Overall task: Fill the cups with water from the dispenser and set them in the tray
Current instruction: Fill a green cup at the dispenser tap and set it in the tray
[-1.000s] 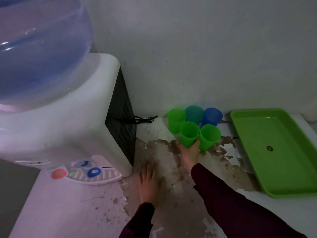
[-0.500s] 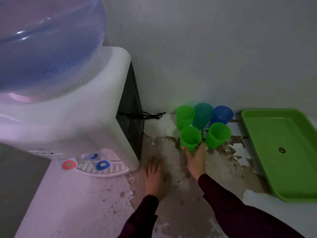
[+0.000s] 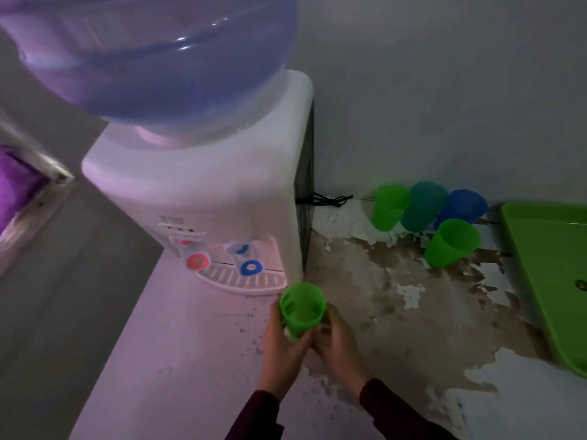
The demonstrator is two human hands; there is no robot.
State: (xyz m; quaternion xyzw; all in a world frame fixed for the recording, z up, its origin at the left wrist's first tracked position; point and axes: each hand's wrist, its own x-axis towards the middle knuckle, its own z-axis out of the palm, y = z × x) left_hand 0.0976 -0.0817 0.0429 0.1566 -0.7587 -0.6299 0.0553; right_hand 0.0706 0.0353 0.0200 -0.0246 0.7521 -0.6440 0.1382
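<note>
Both hands, left hand [image 3: 281, 341] and right hand [image 3: 336, 344], wrapped around one green cup [image 3: 301, 309] at lower centre, just below the dispenser [image 3: 206, 185] drip grate. Looks empty; nothing filled yet. Four cups [image 3: 425, 214] wait at right; tray [image 3: 546, 249] at right edge holds none.

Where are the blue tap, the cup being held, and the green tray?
blue tap [image 3: 251, 267]: head view, on its round blue lever.
held green cup [image 3: 301, 312]: head view, on its side wall below the rim.
green tray [image 3: 540, 268]: head view, on its bare floor.
</note>
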